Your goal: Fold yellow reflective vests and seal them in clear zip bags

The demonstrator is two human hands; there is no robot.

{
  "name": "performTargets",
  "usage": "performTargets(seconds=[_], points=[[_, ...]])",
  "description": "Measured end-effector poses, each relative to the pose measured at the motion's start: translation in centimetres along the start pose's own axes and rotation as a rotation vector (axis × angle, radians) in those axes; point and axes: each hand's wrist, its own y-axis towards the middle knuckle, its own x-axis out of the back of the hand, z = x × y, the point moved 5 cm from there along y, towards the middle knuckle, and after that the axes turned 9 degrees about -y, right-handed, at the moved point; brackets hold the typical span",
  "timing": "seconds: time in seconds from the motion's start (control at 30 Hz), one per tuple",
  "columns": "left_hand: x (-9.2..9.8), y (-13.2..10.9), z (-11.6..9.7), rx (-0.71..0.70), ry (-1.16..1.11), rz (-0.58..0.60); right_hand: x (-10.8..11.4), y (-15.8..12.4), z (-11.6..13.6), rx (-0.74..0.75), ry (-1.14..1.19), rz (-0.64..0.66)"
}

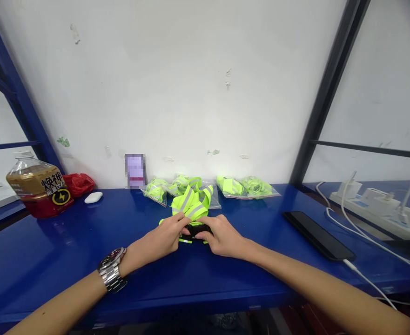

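A neon yellow reflective strap (191,204) with grey stripes lies bunched at the middle of the blue shelf (86,251). My left hand (164,237), with a metal watch on its wrist, pinches the near end of the strap. My right hand (222,237) is closed on the same strap where a black piece (197,229) sits between the two hands. Both hands rest on the shelf and touch each other.
Several clear bags of folded neon straps (248,187) line the wall. A drink bottle (39,186), a red bag (79,183) and a small white object (93,197) stand at the left. A black phone (318,235) with a white cable and a power strip (379,201) lie at the right.
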Motion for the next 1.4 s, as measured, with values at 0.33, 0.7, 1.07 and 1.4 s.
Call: performTargets(seconds=[0.33,0.7,1.07,1.4], points=[[1.0,1.7,0.7,0.078,-0.132,-0.018,-0.3,1.8,-1.4,-0.141,0.235,-0.016],[0.2,1.1,0.7,0.017,0.054,-0.084,-0.9,1.0,-0.2,0.031,-0.280,-0.126],[1.6,-0.8,0.2,-0.062,0.086,0.059,-0.1,-0.7,-0.6,0.153,-0.298,0.081],[1.3,-0.7,0.4,0.016,-0.019,-0.042,0.3,0.4,-0.1,0.137,-0.254,0.025]])
